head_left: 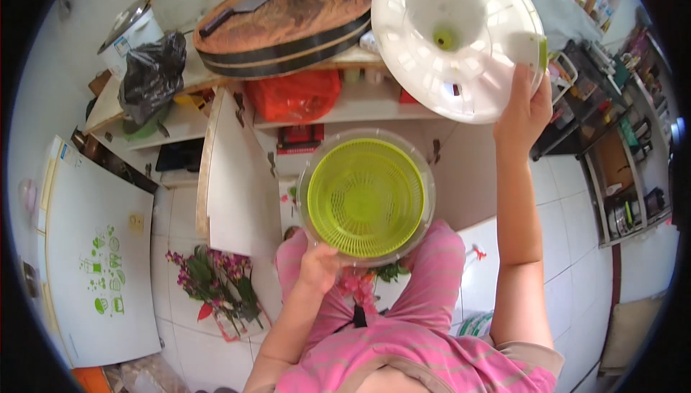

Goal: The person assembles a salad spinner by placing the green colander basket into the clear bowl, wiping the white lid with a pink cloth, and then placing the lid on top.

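My left hand grips the near rim of a clear bowl, held above my knees. Inside the bowl sits a green slotted basket, the two together looking like a salad spinner. Its inside shows no contents. Up and to the right, my right hand is closed on the edge of a round white lid, which is tilted so a deep central hollow with a green spot faces me. A green tab shows on the lid's edge beside my fingers. Lid and bowl are apart.
An open cabinet door stands left of the bowl. Above, a cleaver lies on a thick round chopping board. A red plastic bag fills the shelf below. Purple flowers lie on the floor, near a white fridge.
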### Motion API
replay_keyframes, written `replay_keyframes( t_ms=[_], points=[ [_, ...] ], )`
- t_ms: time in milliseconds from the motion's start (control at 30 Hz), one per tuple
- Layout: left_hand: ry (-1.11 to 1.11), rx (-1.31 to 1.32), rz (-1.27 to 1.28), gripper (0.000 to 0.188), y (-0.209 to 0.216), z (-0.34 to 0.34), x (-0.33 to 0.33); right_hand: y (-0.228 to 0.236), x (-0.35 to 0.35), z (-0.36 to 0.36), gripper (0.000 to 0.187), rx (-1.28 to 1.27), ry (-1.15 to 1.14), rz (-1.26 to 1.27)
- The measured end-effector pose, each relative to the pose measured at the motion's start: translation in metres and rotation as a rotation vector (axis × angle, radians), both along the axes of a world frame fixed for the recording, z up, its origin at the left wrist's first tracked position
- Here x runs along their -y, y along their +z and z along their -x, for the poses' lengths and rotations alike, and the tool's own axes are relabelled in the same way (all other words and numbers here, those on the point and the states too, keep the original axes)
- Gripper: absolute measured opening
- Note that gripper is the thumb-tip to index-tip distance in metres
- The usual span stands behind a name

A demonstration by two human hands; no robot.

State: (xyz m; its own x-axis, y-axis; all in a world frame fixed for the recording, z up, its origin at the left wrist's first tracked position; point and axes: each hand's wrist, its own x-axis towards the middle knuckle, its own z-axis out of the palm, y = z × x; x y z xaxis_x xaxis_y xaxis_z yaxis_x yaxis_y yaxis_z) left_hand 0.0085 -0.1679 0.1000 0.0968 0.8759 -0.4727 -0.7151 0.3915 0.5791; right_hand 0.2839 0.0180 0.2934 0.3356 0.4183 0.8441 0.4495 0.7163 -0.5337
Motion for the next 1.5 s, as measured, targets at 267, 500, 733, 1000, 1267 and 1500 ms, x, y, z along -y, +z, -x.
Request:
replay_keyframes(
  t_ms=[267, 500, 733, 1000, 1267, 1500],
  points=[
    [-0.007, 0.049, -0.091, 0.054, 0.008, -0.009, 0.013, -0.097, 0.104, -0.003, 0.015, 0.884, 0.259, -0.159],
    [-0.056, 0.073, -0.041, 0.056, 0.006, -0.012, 0.03, -0.101, 0.129, 0.022, 0.011, 1.009, 0.303, -0.239],
    [-0.043, 0.114, -0.005, 0.055, -0.018, 0.011, 0.046, -0.084, 0.109, 0.018, 0.028, 0.606, -0.184, -0.254],
    [0.094, 0.13, -0.113, 0.038, 0.054, 0.065, 0.047, -0.107, 0.102, 0.0, 0.025, 0.496, -0.338, -0.112],
    [-0.067, -0.051, -0.603, 0.054, 0.228, 0.108, -0.068, -0.123, 0.107, -0.008, 0.021, 0.387, -0.293, 0.026],
    [0.163, 0.004, -0.225, 0.074, 0.302, 0.103, -0.18, -0.129, 0.109, 0.002, 0.021, 0.306, -0.242, 0.063]
  ],
)
